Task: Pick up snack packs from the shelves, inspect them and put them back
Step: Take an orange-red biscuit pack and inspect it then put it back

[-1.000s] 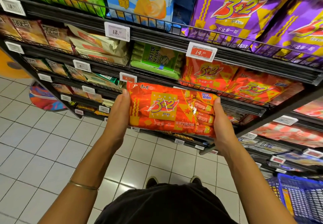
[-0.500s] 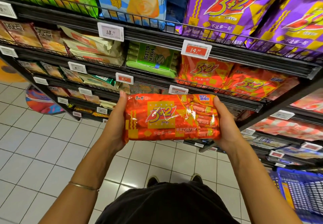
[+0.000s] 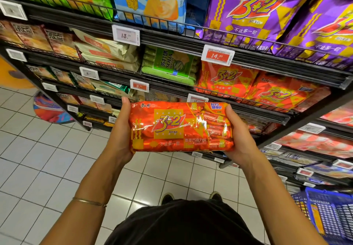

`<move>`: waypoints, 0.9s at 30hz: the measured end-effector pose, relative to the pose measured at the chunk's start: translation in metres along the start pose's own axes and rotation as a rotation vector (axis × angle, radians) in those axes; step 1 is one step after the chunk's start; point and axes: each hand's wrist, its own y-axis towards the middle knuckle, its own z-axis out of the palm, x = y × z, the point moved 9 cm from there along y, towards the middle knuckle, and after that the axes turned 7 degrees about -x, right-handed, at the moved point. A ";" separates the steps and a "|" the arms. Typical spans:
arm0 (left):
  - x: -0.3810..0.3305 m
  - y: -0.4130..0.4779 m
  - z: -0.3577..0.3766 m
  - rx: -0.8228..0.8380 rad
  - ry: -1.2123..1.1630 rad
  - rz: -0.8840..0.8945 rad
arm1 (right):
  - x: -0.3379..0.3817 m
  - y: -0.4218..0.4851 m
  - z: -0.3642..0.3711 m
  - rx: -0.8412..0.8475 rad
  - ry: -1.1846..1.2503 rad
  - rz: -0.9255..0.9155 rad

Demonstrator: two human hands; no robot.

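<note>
I have the orange snack pack (image 3: 181, 127) off the shelf and level in front of me, printed face up toward the camera, clear of the racks and above the tiled floor (image 3: 38, 158). My left hand (image 3: 119, 135) clasps its left end, thumb along the top edge, and my right hand (image 3: 239, 137) clasps the right end the same way, so both are grasping the pack; the fingers underneath are hidden. Just beyond it, on the shelf (image 3: 257, 109) behind, lie matching orange packs (image 3: 227, 81) under a red price tag (image 3: 217, 55), with a green soda biscuit pack (image 3: 170, 65) beside them. A blue basket (image 3: 328, 216) stands low at my right.

As I judge it, the pick is done and I am in the inspection step: only the front is showing, so the back is likely unread. Returning this pack to its row is left, and other packs after it.
</note>
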 end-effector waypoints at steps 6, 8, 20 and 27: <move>-0.019 -0.012 0.020 0.275 -0.027 0.061 | -0.020 0.002 -0.010 -0.070 0.124 0.182; -0.020 -0.015 0.031 0.297 -0.008 0.067 | -0.030 0.001 -0.011 -0.087 0.128 0.248; -0.002 0.000 0.019 0.217 -0.150 -0.057 | -0.030 -0.006 -0.004 0.020 0.221 0.258; 0.022 -0.001 0.017 0.244 -0.161 -0.200 | -0.008 -0.001 -0.006 0.050 0.106 0.136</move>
